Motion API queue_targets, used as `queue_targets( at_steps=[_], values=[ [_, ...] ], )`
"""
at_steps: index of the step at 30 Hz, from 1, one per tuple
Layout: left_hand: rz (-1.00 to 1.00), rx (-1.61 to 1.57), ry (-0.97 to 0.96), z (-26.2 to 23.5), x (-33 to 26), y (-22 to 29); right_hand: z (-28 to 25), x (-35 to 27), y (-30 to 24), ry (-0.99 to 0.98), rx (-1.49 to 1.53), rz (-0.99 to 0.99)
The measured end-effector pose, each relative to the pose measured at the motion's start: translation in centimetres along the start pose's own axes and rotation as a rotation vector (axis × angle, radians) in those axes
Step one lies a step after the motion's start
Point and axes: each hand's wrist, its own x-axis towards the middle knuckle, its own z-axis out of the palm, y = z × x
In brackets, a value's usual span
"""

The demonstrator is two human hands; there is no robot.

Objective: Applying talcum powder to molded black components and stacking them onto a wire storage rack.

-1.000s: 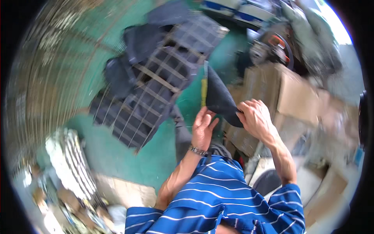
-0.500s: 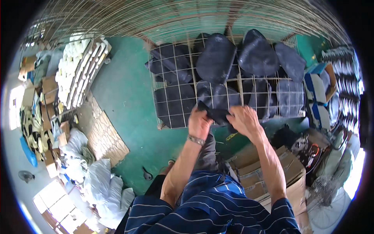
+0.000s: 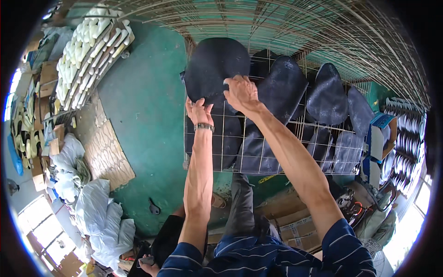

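A wide, rounded black cover [image 3: 217,62], apparently a soft sheet material, stands raised at the left end of a wire cage [image 3: 217,171]. My left hand [image 3: 200,113] pinches its lower edge, fingers pointing up. At its right edge my right hand [image 3: 242,93] is closed, fingers bent over the material. The cage holds several similar black pieces; a long one [image 3: 284,85] leans just right of my right hand, and a pear-shaped one [image 3: 327,94] stands farther right. Part of the cage front is hidden behind my right forearm.
Wire mesh panels [image 3: 318,27] rise behind the cage. A rack of white shoe-like forms [image 3: 94,41] stands far left, above a cardboard sheet [image 3: 110,150] and white sacks [image 3: 99,205]. Cartons [image 3: 295,231] lie near my legs. Another person's hand [image 3: 148,266] shows at the lower left.
Both hands have moved forward and left from the cage's front edge. The dark piece between them, then bunched, now appears spread out and raised over the cage's left end. The view has shifted.
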Motion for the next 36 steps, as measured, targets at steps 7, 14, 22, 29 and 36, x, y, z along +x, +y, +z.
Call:
queue_targets(
  at_steps=[7,14,22,29,36],
  values=[
    [-0.069,0.470,0.232,-4.3,6.1,-8.3,7.2,-10.2,6.4,0.042,0.194,0.142],
    [0.900,1.590,-0.119,-7.3,5.4,-7.7,6.6,-35.4,10.4,-0.163,0.249,0.444],
    [0.691,1.650,-0.221,-7.2,-3.1,-7.6,6.1,-56.1,8.9,-0.149,0.283,0.952],
    [0.704,1.626,-0.617,-8.6,-16.9,-10.3,6.0,-66.7,5.6,0.077,0.482,1.200],
    [0.596,1.710,-1.115,-13.6,-37.6,-17.6,3.9,-80.7,1.7,0.256,0.630,1.355]
  ],
)
